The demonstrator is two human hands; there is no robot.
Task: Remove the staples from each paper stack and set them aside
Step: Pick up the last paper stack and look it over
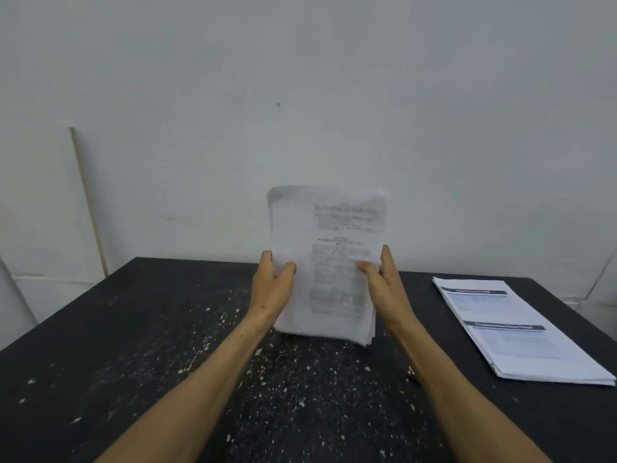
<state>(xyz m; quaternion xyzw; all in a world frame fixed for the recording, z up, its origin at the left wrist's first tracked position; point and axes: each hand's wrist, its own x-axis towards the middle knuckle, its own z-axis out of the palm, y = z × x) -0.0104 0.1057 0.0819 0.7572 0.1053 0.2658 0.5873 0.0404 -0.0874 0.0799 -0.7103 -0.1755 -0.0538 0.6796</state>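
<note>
A thick stack of white printed paper (329,262) stands upright over the middle of the black table (133,329), its lower edge near the tabletop. My left hand (272,289) grips its left edge and my right hand (380,282) grips its right edge, thumbs on the front page. The stack is blurred and no staple can be made out. A second paper stack (521,332) with dark blue header bars lies flat at the right side of the table.
The tabletop is speckled with white paint flecks. A pale wall stands close behind the table. A thin wooden stick (88,202) leans against the wall at the back left. A small dark object (413,374) peeks out beside my right forearm.
</note>
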